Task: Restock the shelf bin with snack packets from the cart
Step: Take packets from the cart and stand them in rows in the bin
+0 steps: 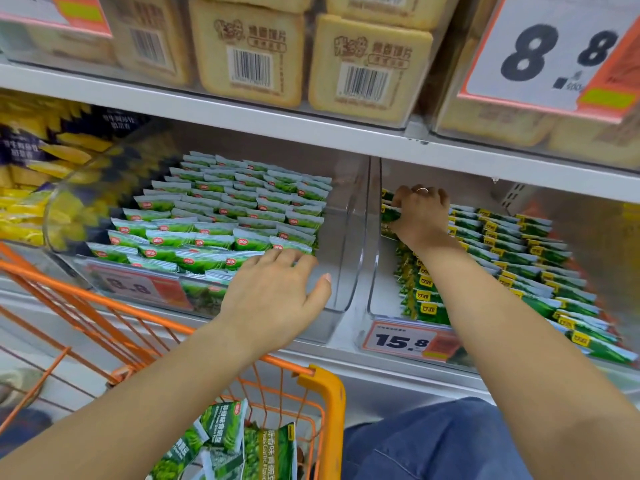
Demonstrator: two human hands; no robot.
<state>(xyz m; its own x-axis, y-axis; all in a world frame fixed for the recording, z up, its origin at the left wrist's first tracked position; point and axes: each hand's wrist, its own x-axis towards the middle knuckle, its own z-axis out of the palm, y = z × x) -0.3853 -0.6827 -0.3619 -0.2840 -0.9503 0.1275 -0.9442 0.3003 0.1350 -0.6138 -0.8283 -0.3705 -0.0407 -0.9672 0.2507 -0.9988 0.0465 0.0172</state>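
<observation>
Two clear shelf bins sit side by side. The left bin (341, 258) holds rows of light green snack packets (221, 216); the right bin (372, 289) holds darker green packets with yellow labels (519, 258). My right hand (420, 216) reaches deep into the right bin and grips a few green packets (389, 213) at its back left. My left hand (273, 292) hovers with relaxed fingers over the front right corner of the left bin, holding nothing. Below, the orange cart (325, 393) carries several green pea packets (242, 441).
An upper shelf (242, 116) hangs low over both bins, stacked with tan biscuit packs (367, 67). Price tags read 8.8 (547, 57) and 15.8 (401, 341). Yellow and dark blue packets (31, 168) fill a bin at far left. My blue-trousered leg (433, 441) stands beside the cart.
</observation>
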